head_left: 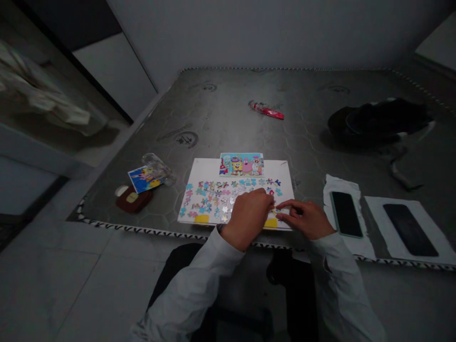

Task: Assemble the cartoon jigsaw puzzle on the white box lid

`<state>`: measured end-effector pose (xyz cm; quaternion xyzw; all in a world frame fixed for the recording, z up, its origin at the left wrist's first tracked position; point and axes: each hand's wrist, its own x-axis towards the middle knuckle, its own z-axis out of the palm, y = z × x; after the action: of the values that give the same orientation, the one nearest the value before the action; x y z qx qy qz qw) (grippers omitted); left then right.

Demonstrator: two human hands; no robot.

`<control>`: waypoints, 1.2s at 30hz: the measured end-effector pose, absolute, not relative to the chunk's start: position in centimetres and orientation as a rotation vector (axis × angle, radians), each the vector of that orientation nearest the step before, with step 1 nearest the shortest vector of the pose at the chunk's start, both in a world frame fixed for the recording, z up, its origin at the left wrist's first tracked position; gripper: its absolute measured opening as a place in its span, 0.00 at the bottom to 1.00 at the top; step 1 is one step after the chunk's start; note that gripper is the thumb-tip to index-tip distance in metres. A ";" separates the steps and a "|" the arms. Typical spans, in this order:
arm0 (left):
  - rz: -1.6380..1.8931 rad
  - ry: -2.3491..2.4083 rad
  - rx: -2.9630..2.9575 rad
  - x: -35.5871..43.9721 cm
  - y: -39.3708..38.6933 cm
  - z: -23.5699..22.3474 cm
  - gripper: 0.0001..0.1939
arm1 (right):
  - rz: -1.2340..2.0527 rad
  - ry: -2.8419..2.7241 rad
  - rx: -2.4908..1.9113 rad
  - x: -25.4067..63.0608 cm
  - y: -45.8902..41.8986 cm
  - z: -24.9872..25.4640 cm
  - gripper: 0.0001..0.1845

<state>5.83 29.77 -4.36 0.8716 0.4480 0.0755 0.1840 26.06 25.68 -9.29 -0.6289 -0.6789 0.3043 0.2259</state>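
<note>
A white board (203, 168) lies near the mattress's front edge, strewn with several small colourful puzzle pieces (210, 197). A cartoon reference picture (241, 164) rests at its far edge. My left hand (247, 216) is curled knuckles-up over the board's lower middle, fingers closed on something I cannot make out. My right hand (306, 218) lies beside it at the board's right corner, thumb and forefinger pinched together, probably on a small piece. Yellow patches (201, 218) show at the board's front edge.
A clear bag with a cartoon card (149, 175) and a dark red case (133, 199) lie left of the board. Two dark phones (345, 213) (409, 229) rest on white sheets at the right. A red tube (267, 110) and black clothing (377, 121) lie farther back.
</note>
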 end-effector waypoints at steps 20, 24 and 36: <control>0.272 1.914 2.225 -3.8 34.2 -2.7 0.07 | 0.381 -1.757 -1.875 25.1 25.4 -10.0 0.21; 0.174 1.887 2.187 -3.7 34.1 -2.6 0.07 | 0.355 -1.862 -1.780 25.1 25.8 -10.6 0.21; 0.149 1.946 2.183 -5.2 34.2 -2.0 0.08 | 0.348 -2.027 -1.601 26.5 26.0 -11.6 0.17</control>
<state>-5.15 34.22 -1.99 0.7413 0.6607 0.0506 0.1064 26.52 26.01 -11.57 -0.5924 -0.7500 0.1286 0.2646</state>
